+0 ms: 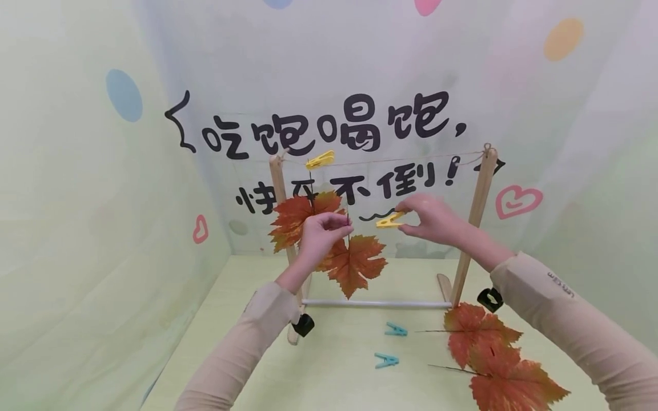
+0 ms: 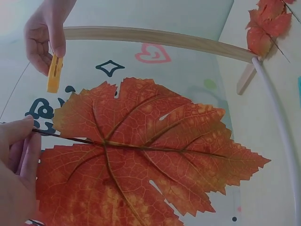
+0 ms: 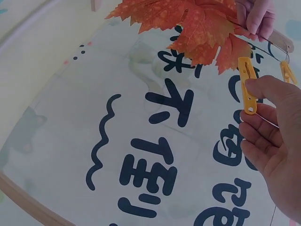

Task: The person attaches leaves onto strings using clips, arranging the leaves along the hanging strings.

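My left hand [image 1: 325,235] pinches the thin dark stem of a red-orange artificial maple leaf [image 1: 356,261], which hangs below the fingers. In the left wrist view the same leaf [image 2: 155,146] spreads wide, veins showing. To the right, my right hand [image 1: 429,220] grips a yellow clothespin [image 1: 389,220] between thumb and fingers, its free end toward the leaf stem. Another maple leaf [image 1: 293,216] hangs behind the left hand, its stem held on the string by a second yellow clothespin [image 1: 320,160]. Both hands are below the string [image 1: 401,160].
The string runs between two wooden posts [image 1: 479,222] joined low down by a white rod [image 1: 375,304]. On the table [image 1: 329,371] lie two blue clothespins, one [image 1: 396,329] behind the other [image 1: 386,360]. More maple leaves [image 1: 514,379] lie at the right front.
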The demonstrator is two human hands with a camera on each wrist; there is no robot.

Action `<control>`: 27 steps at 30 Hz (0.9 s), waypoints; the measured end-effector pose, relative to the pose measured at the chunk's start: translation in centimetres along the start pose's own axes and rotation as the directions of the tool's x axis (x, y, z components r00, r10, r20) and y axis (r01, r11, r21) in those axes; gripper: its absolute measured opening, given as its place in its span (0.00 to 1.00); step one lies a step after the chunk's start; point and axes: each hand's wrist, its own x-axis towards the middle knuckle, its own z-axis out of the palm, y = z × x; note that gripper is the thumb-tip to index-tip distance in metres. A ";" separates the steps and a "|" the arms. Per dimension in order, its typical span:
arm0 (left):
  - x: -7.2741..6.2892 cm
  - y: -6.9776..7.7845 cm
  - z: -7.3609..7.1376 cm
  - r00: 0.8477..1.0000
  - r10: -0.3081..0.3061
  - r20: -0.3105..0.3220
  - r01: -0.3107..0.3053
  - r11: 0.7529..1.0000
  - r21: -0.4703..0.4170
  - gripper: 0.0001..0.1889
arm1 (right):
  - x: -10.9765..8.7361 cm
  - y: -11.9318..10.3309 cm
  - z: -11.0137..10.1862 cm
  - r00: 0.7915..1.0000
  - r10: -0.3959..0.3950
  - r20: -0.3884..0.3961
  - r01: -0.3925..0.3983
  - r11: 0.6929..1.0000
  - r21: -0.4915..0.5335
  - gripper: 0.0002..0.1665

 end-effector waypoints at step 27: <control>5.3 2.6 1.6 0.990 0.025 -0.142 -0.034 0.998 -0.061 0.12 | 3.9 -0.1 -4.9 0.998 0.028 -0.053 -0.031 0.998 -0.047 0.16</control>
